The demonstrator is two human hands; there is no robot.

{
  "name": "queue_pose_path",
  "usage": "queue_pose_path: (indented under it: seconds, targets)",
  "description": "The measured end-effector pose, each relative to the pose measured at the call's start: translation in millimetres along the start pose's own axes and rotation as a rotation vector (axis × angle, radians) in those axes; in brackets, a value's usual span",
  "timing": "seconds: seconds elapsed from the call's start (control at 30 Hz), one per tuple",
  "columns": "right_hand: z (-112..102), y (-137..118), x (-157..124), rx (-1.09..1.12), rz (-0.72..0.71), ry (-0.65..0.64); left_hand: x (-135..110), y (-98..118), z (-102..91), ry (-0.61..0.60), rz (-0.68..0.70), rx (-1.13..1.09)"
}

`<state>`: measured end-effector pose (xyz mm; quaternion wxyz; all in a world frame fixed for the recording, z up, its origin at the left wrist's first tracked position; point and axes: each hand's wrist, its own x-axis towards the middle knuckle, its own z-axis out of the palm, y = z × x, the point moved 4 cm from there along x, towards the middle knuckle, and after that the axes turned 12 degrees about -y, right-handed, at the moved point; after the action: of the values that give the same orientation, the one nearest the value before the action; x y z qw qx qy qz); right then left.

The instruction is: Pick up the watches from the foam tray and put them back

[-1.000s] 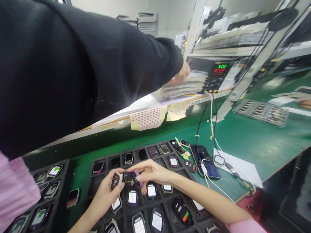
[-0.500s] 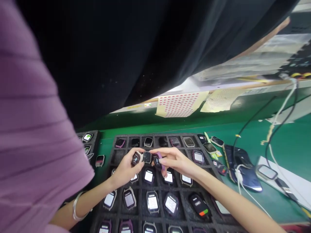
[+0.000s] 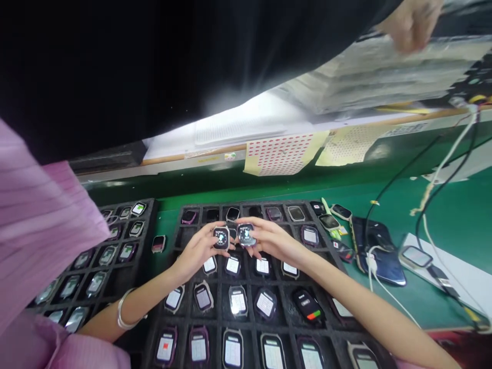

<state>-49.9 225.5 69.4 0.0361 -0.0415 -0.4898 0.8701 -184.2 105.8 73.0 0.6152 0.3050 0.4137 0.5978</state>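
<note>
My left hand (image 3: 196, 250) pinches a pale-cased smartwatch head (image 3: 221, 238) whose lit round dial faces up. Close beside it, a second smartwatch head (image 3: 245, 234) is gripped by my right hand (image 3: 279, 242), fingers partly covering its case. Both are strapless as far as I can see and are held above the dark foam tray (image 3: 187, 236). Between and behind them, another watch (image 3: 232, 233) is partly hidden by my fingers. Rows of watches, many with lit white screens, fill compartments below my hands, among them a watch (image 3: 238, 301).
A second tray of watches (image 3: 107, 253) stands at left, with a loose watch (image 3: 158, 244) between trays. At right lie a dark phone (image 3: 378, 251), cables (image 3: 395, 307) and a watch (image 3: 416, 256). Another person's dark clothing (image 3: 154, 66) spans the top; a hand (image 3: 413, 25) shows upper right.
Both held watches have turned so their lit dials face up toward me. The other person's hand has come into view at upper right. My purple sleeve has shifted, uncovering more of the left tray.
</note>
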Motion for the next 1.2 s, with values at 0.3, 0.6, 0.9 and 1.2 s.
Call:
queue_pose_path:
  seconds: [0.3, 0.6, 0.9, 1.2]
  targets:
    - [5.0, -5.7, -5.2, -0.173, -0.106, 0.091, -3.9, 1.7, 1.7, -0.009, 0.016, 0.066]
    - [7.8, -7.8, -6.9, -0.236, -0.145, 0.1, -4.2, 0.6, 1.1, -0.033, 0.007, 0.107]
    - [10.0, -6.8, -8.9, -0.399, -0.09, 0.068, -3.1, -1.9, -2.5, -0.067, 0.033, 0.182]
    - [-10.9, -28.3, -27.2, -0.996, 0.092, 0.038, -0.6, -0.8, -3.3, -0.104, 0.007, 0.186]
